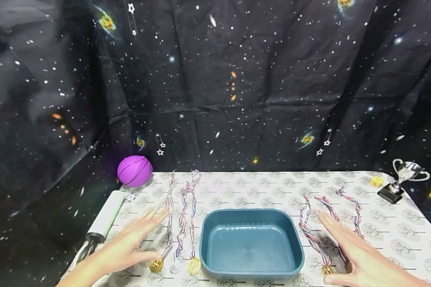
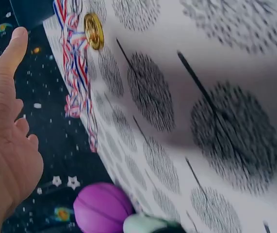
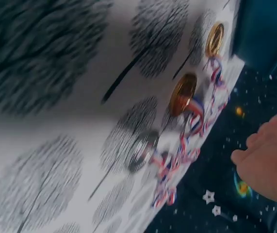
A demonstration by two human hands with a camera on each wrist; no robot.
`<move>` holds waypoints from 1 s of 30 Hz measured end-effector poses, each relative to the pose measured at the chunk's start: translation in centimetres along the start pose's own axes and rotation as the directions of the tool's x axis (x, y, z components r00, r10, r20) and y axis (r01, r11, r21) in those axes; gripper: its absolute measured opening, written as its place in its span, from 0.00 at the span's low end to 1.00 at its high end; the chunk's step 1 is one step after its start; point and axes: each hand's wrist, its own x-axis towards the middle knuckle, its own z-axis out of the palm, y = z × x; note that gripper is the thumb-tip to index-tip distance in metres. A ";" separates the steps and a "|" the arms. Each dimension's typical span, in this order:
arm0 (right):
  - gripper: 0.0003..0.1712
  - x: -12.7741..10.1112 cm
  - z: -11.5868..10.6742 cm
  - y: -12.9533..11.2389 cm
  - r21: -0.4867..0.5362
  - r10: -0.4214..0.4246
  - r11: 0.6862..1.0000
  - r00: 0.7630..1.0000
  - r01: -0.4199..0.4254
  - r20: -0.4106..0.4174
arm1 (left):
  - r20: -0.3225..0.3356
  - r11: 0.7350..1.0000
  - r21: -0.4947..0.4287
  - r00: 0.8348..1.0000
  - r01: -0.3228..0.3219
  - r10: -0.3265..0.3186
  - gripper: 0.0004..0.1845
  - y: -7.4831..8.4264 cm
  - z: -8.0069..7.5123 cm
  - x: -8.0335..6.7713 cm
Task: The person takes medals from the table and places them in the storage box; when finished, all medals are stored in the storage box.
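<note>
Altogether six medals (image 1: pixel 193 266), one basin (image 1: pixel 251 243), two flat hands (image 1: pixel 129 243).

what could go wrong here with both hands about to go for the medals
The ribbons by the left hand lie close side by side, so lifting one medal may drag its neighbours. The right hand covers part of its ribbons, which could snag on the fingers. The ball sits near the table edge and might roll if the cloth shifts.
</note>
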 end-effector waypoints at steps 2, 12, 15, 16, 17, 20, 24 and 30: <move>0.80 0.9 0.2 -0.7 0.087 0.000 0.996 1.000 -0.001 0.003 | 0.007 0.999 -0.042 1.000 -0.002 0.002 0.56 0.5 0.5 0.5; 0.85 3.9 2.6 -2.1 0.351 -0.011 0.937 0.999 -0.002 0.037 | 0.093 0.983 -0.157 0.989 -0.100 0.115 0.42 2.6 3.9 2.6; 0.85 4.5 3.1 -2.2 0.335 -0.046 0.941 0.999 0.039 0.014 | 0.098 0.975 -0.173 0.982 -0.142 0.160 0.36 2.8 4.6 3.0; 0.85 4.7 3.3 -2.2 0.329 -0.059 0.943 0.998 0.053 0.006 | 0.092 0.971 -0.181 0.980 -0.158 0.177 0.35 2.8 4.8 3.0; 0.85 4.9 3.4 -2.1 0.327 -0.073 0.942 0.997 0.069 0.000 | 0.084 0.967 -0.183 0.977 -0.176 0.193 0.33 2.9 5.0 3.1; 0.85 5.1 3.7 -1.9 0.339 -0.089 0.937 0.996 0.083 0.001 | 0.050 0.954 -0.188 0.968 -0.234 0.247 0.30 2.9 5.6 3.3; 0.85 5.1 4.1 -1.7 0.366 -0.080 0.928 0.997 0.068 0.016 | 0.015 0.940 -0.194 0.957 -0.282 0.290 0.26 2.6 6.4 3.3; 0.84 5.1 4.5 -1.7 0.375 -0.082 0.925 0.996 0.070 0.018 | -0.027 0.929 -0.201 0.950 -0.310 0.311 0.21 2.2 7.5 3.0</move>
